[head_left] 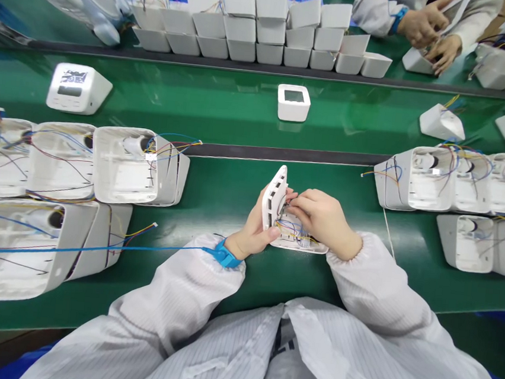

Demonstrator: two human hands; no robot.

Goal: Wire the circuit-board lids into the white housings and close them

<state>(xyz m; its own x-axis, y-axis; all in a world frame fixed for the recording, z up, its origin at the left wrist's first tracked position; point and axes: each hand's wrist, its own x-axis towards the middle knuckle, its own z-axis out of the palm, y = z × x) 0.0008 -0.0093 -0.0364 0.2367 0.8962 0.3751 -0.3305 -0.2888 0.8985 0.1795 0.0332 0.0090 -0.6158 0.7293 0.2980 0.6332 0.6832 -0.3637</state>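
My left hand (pixel 255 228) grips a white slotted panel (pixel 274 197), tilted up on its edge, with the thumb on its lower front. Behind it lies the open white housing (pixel 318 248), with thin coloured wires (pixel 290 232) inside, low over the green bench. My right hand (pixel 316 216) reaches in from the right, its thumb and forefinger pinched together at dark wires beside the panel's inner face. The fingertips partly hide what they pinch. A blue wrist strap (pixel 226 254) with a cord is round my left wrist.
Open white housings with trailing wires stand at left (pixel 124 171) and right (pixel 432 183). Finished-looking white units with displays sit on the middle strip (pixel 293 103). Stacked white shells (pixel 241 30) line the far side. A co-worker's hands (pixel 428 36) handle a white part at upper right.
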